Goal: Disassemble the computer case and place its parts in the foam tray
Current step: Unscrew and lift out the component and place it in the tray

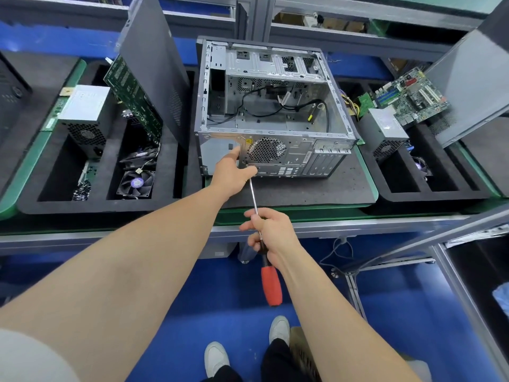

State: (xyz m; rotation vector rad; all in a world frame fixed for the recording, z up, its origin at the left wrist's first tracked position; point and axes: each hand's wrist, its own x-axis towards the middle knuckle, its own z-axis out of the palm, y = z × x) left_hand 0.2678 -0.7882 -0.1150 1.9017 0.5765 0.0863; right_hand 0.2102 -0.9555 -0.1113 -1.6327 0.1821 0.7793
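At the back of the computer case [275,150], set on a mat [316,188] between foam trays [104,207], the right hand [271,230] gripping the screwdriver [271,282] should push straight while the left hand [232,173] (its hold unclear) steadies the tip.

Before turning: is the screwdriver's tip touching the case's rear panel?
Cannot tell. Head view: the left hand hides the screwdriver tip at the computer case rear.
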